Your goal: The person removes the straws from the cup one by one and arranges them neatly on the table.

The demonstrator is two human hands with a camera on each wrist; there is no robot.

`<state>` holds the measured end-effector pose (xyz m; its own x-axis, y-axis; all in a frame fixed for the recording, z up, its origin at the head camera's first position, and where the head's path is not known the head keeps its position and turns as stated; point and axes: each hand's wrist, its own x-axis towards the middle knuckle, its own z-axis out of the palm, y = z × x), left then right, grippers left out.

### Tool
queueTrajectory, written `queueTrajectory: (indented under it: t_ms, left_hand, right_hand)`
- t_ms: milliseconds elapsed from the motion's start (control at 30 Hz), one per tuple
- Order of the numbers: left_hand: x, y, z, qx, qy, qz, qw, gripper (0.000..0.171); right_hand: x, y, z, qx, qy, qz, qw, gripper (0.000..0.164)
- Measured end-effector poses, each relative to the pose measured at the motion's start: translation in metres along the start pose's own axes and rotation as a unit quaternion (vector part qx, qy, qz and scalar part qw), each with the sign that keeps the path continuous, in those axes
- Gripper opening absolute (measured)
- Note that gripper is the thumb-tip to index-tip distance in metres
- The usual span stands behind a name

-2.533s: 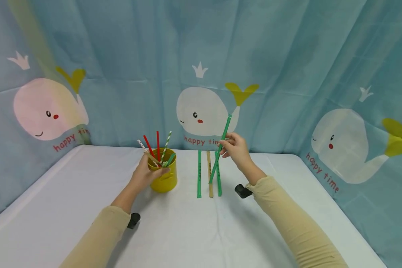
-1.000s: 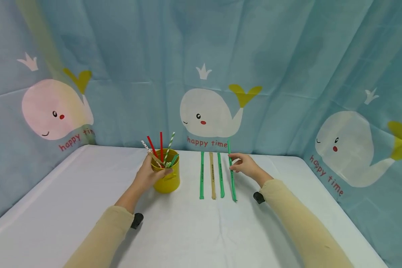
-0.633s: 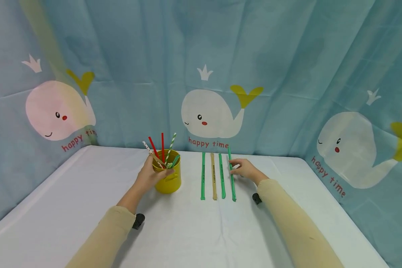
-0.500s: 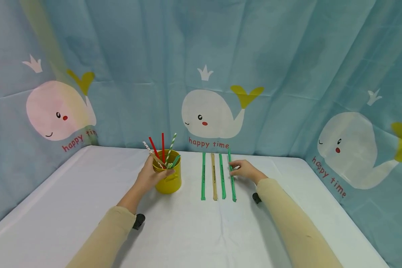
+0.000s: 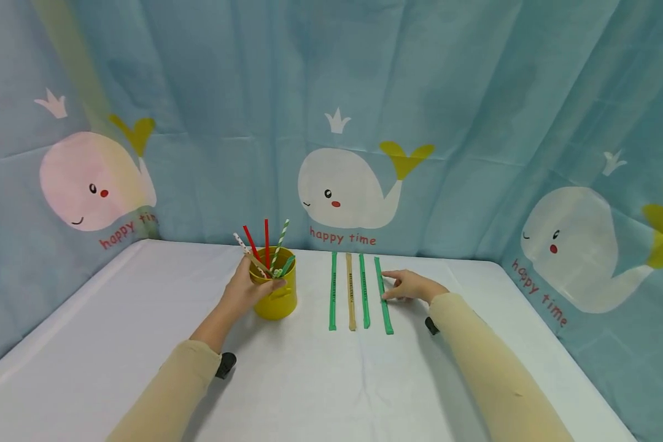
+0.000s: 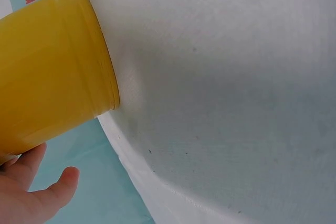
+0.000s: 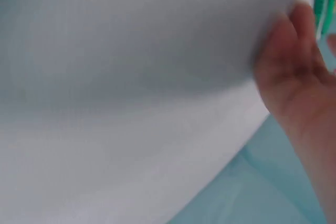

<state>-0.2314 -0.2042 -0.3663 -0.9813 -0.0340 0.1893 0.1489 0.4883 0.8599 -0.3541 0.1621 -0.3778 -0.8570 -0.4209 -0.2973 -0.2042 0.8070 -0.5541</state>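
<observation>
My left hand (image 5: 242, 288) holds the rim of a yellow bucket (image 5: 281, 302), thumb along its near side. Several straws stand in it: two red ones (image 5: 266, 236), a green-and-white striped one (image 5: 279, 240) and a spotted white one (image 5: 240, 240) among them. In the left wrist view, fingers (image 6: 31, 162) show against the bucket's wall (image 6: 52, 66). My right hand (image 5: 411, 286) is at the rightmost green wrapped straw (image 5: 385, 310), which lies flat on the table. Its index fingertip and thumb are at the straw's right edge, not curled round it.
Left of that straw, another green wrapped straw (image 5: 364, 294), a brown wrapped straw (image 5: 350, 294) and a further green one (image 5: 333, 294) lie side by side. The white-covered table (image 5: 309, 387) backs onto a blue curtain (image 5: 226, 172) with printed whales.
My right hand has lowered the raised green straw, laid it right of the row and loosened its fingers from it. My left hand stays on the bucket.
</observation>
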Motion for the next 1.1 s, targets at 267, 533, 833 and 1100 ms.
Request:
queueTrajectory:
  t_ms: [267,533,833,1100]
  left_hand:
    - [-0.003,-0.003,-0.001,-0.002,-0.003,0.0,1.0,0.081]
    - [-0.003,0.0,-0.003,0.004,-0.001,0.011,0.9999,0.081]
    - [-0.001,0.001,-0.004,0.008,-0.003,0.009,0.9999,0.081]
    - [-0.002,0.001,-0.003,0.002,-0.007,0.016,0.9998,0.081]
  right_hand:
    - [-0.008,-0.007,0.005,-0.01,-0.046,0.041,0.998,0.082]
    - [-0.006,-0.011,0.01,-0.014,-0.03,0.064,0.997,0.081]
    - [0.0,-0.011,0.007,-0.035,-0.038,0.072,0.996,0.081]
    - [-0.003,-0.012,0.009,-0.028,-0.031,0.09,0.995,0.082]
